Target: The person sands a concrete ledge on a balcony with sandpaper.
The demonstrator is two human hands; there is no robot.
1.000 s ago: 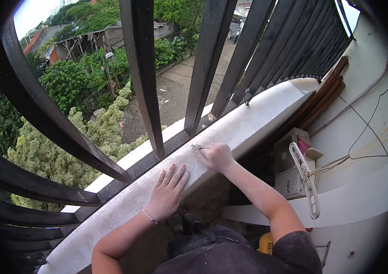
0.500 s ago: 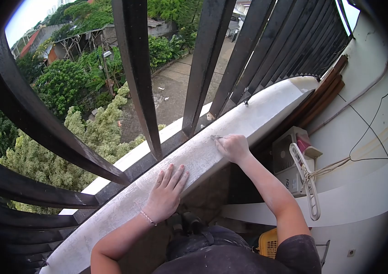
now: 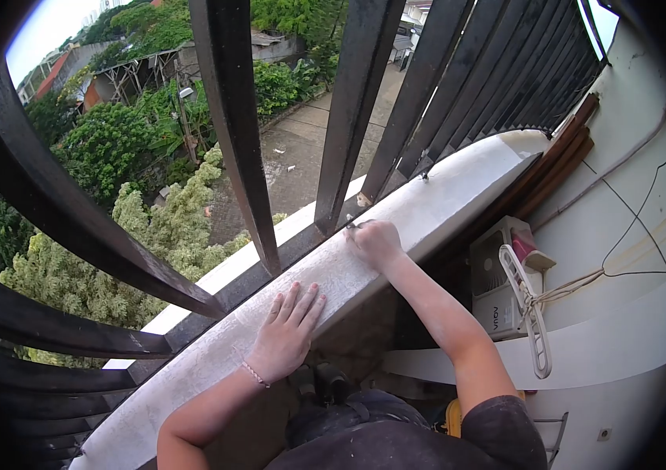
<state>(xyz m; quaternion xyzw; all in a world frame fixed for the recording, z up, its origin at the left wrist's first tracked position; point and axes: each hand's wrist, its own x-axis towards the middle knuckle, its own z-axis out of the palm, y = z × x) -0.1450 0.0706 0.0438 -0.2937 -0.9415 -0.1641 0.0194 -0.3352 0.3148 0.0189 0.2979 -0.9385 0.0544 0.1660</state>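
My left hand point(image 3: 286, 329) lies flat on the white ledge point(image 3: 458, 192), its fingers spread, a braided bracelet at the wrist. Further along the ledge, my right hand point(image 3: 376, 243) is closed round a small dark tool point(image 3: 355, 225), most of which the fingers hide. The tool's tip is at the ledge surface, near the foot of the dark railing bars point(image 3: 231, 125). Whitish dust covers both hands, and the ledge looks scuffed between them.
Right of the ledge are a pale boxed unit point(image 3: 497, 294), a white looped handle point(image 3: 527, 309) with cords on the wall, and brown pipes point(image 3: 544, 176). A yellow basket point(image 3: 454, 417) is beside my body. Trees and a paved road lie beyond the railing.
My right hand has moved a little left and up across the ledge, towards the railing, with the tool still in it. My left hand has stayed in place.
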